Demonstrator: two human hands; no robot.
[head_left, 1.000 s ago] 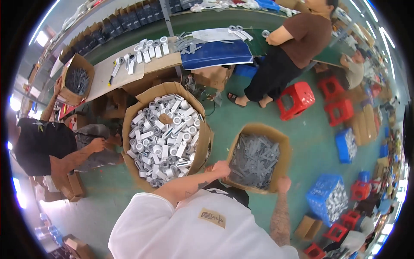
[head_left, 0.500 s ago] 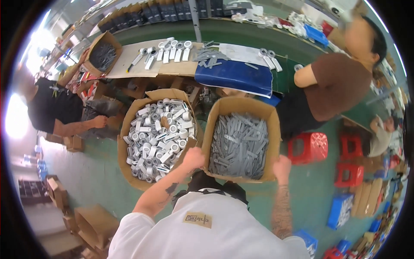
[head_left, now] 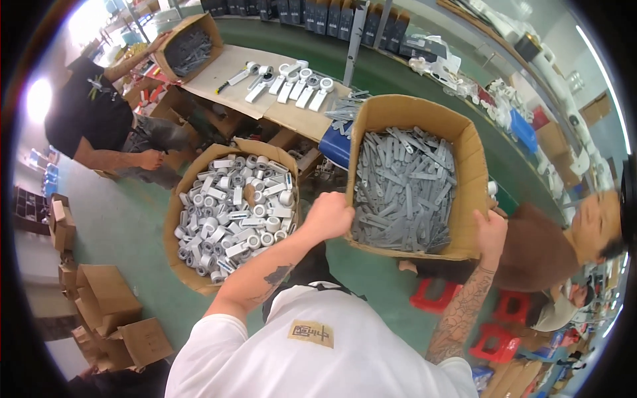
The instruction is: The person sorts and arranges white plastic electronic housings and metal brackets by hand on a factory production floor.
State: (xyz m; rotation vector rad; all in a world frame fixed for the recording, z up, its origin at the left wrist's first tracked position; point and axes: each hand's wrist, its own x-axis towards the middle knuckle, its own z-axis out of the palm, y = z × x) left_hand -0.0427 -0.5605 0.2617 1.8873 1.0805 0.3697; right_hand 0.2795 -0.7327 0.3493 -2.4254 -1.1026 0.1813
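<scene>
A tan patch (head_left: 310, 333) on the white shirt (head_left: 312, 371) bears dark characters; print on the black boxes (head_left: 346, 24) is too small to read

We count one bare left hand (head_left: 332, 215) and one bare right hand (head_left: 492, 233), both on one open brown cardboard box (head_left: 470, 174); a second brown cardboard box (head_left: 213, 36); one large many-sided cardboard bin (head_left: 175, 247); three red plastic stools (head_left: 494, 345); at least three co-workers (head_left: 86, 113). The flat grey strips (head_left: 405, 192) and white ring-headed devices (head_left: 232, 205) defeat our counting.
</scene>
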